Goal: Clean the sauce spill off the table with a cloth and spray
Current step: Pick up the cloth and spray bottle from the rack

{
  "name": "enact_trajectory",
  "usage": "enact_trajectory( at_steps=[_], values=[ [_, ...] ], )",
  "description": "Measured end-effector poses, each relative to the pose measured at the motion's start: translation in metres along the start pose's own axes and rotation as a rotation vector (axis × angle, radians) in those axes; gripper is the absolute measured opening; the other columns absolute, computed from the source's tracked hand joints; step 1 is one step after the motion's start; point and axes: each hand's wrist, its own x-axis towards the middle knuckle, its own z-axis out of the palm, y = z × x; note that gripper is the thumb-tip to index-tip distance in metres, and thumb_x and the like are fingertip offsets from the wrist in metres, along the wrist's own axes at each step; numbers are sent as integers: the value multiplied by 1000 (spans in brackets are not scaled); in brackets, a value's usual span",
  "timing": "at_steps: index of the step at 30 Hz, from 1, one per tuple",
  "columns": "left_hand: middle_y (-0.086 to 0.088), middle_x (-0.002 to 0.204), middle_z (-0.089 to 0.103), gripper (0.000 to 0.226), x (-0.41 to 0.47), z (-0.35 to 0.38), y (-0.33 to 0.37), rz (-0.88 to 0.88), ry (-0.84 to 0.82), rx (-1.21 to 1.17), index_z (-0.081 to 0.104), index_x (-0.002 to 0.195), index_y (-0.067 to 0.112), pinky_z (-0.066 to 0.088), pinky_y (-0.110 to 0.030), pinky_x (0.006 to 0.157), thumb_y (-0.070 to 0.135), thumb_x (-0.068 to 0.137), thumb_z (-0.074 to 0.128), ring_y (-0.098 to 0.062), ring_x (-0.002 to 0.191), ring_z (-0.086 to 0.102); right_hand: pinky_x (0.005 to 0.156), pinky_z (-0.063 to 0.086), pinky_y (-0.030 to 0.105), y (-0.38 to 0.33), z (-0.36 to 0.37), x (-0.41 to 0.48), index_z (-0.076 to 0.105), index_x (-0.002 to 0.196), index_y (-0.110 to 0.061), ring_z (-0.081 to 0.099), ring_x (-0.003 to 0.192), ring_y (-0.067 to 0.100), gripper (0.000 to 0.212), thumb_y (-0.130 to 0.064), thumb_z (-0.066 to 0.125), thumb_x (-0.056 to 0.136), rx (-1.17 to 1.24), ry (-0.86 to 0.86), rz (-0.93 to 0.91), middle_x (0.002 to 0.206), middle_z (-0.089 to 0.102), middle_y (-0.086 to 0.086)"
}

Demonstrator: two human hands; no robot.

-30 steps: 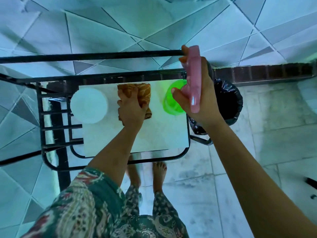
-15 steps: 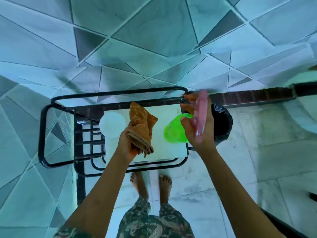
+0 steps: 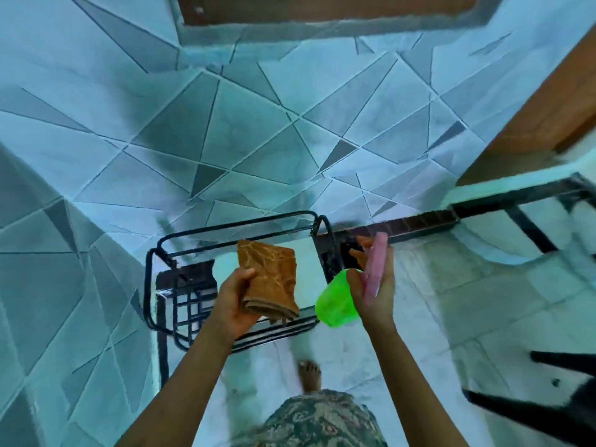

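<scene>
My left hand [image 3: 237, 296] grips a folded brown cloth [image 3: 269, 279], lifted above the small black metal-framed table [image 3: 151, 269]. My right hand [image 3: 375, 282] holds a pink spray bottle [image 3: 374, 266] upright against its palm, and its fingers also hold a bright green plastic cup [image 3: 335, 301] by the rim. Both hands hover over the table's near right part. The cloth and my hands hide most of the pale tabletop, and no spill shows on it.
A tiled wall rises behind the table. A dark ledge [image 3: 419, 222] runs off to the right above the pale floor. Black legs of some furniture [image 3: 548, 411] stick in at the lower right. My bare foot [image 3: 309, 374] stands below the table.
The view has tilted up and pulled back. My left hand lifted the cloth off the tabletop. My right hand took the green cup up along with the spray bottle.
</scene>
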Motion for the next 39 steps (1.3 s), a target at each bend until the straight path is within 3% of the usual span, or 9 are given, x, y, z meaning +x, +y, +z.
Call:
enact_trajectory(
  at_steps=[4, 9, 12, 15, 20, 24, 29, 33, 39],
  values=[
    [-20, 105, 68, 89, -29, 17, -13, -64, -58, 107, 58, 115, 9, 56, -51, 72, 33, 35, 88, -37, 87, 68, 69, 51, 17, -30, -29, -48, 38, 127, -30, 61, 97, 11, 57, -10, 53, 76, -8, 134, 21, 109, 55, -28],
    [-18, 94, 70, 39, -53, 82, -60, -158, -147, 366, 61, 109, 10, 55, -52, 64, 33, 78, 56, -34, 78, 68, 67, 49, 18, -84, -88, -109, 39, 123, -59, 59, 88, 9, 62, -20, 50, 75, -61, 334, -10, 105, 52, -27],
    [-13, 82, 71, 20, -71, 129, -104, -223, -249, 463, 63, 97, 13, 54, -46, 71, 23, 86, 50, -30, 71, 68, 71, 48, 21, -107, -141, -144, 39, 127, -40, 58, 86, 9, 62, -8, 49, 74, -115, 471, -14, 109, 52, -6],
    [-11, 75, 70, 19, -89, 180, -155, -273, -321, 526, 62, 90, 13, 54, -41, 69, 20, 87, 45, -29, 66, 67, 73, 49, 21, -131, -201, -179, 37, 126, -30, 59, 86, 10, 59, -5, 49, 74, -200, 584, -36, 107, 51, 3],
    [-9, 69, 70, 21, -133, 271, -271, -369, -466, 583, 60, 86, 13, 53, -38, 68, 17, 88, 39, -26, 59, 68, 70, 49, 21, -172, -325, -247, 46, 105, -31, 62, 82, 14, 37, -16, 51, 71, -253, 842, -40, 98, 55, -11],
    [-9, 63, 70, 24, -173, 335, -366, -431, -545, 615, 59, 84, 13, 56, -35, 49, 19, 91, 37, -24, 54, 67, 72, 48, 20, -197, -428, -300, 44, 113, -41, 61, 86, 10, 49, -13, 50, 74, -280, 970, -64, 101, 54, -15],
    [-7, 56, 67, 25, -220, 405, -475, -444, -624, 627, 56, 79, 13, 54, -28, 45, 17, 92, 35, -21, 49, 65, 73, 47, 19, -225, -540, -361, 29, 126, -44, 57, 83, -3, 66, -9, 45, 73, -367, 1070, -111, 105, 48, -5],
    [-9, 60, 68, 23, -247, 452, -554, -479, -667, 657, 58, 84, 13, 51, -36, 60, 17, 90, 36, -30, 65, 63, 73, 46, 21, -239, -614, -401, 28, 129, -45, 57, 97, 22, 65, -27, 50, 70, -389, 1168, -121, 112, 48, 6],
    [-10, 62, 69, 22, -262, 517, -664, -529, -712, 706, 58, 87, 14, 48, -41, 69, 18, 90, 37, -29, 59, 66, 71, 46, 22, -248, -719, -447, 37, 123, -45, 57, 87, 15, 62, -13, 48, 71, -354, 1281, -103, 105, 51, -4]
  ],
)
